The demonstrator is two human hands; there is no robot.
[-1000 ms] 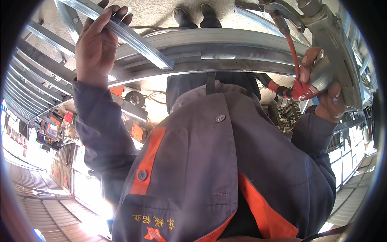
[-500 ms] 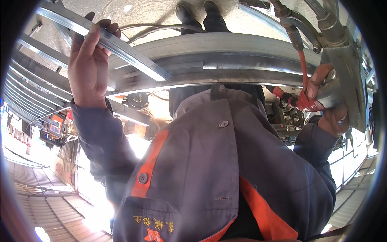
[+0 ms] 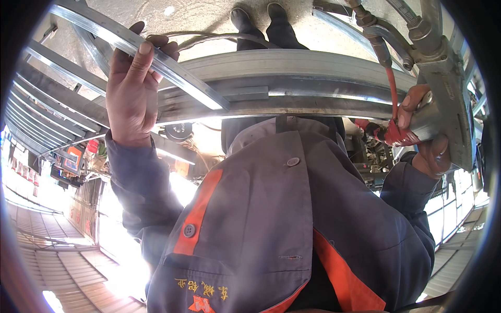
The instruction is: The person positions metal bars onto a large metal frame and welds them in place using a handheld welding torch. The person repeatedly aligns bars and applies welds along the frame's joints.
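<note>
My left hand (image 3: pixel 134 96) is closed round a shiny square metal tube (image 3: pixel 180 78), thumb on the near face and fingers behind it. The tube slants from the far left down to its end near the middle, over the long metal beam (image 3: pixel 313 65). At the right my right hand (image 3: pixel 425 130) grips a heavy grey metal air tool (image 3: pixel 454 104) by its rounded silver part; some fingers are hidden behind it. Red tape (image 3: pixel 401 134) wraps a part beside my fingers, and a thin red hose (image 3: pixel 392 88) runs up from there to metal fittings (image 3: pixel 376 31).
Parallel metal bars (image 3: pixel 49 109) form a rack along the left. A dark cable (image 3: pixel 209 36) lies on the concrete floor (image 3: pixel 193 13) beyond the beam. My shoes (image 3: pixel 258 15) show at the top. Further metal profiles (image 3: pixel 342 26) lie at the far right.
My left hand has shifted right along the tube, nearer its end. The tube's end sits slightly further right and lower in the picture. My right hand keeps its grip on the air tool.
</note>
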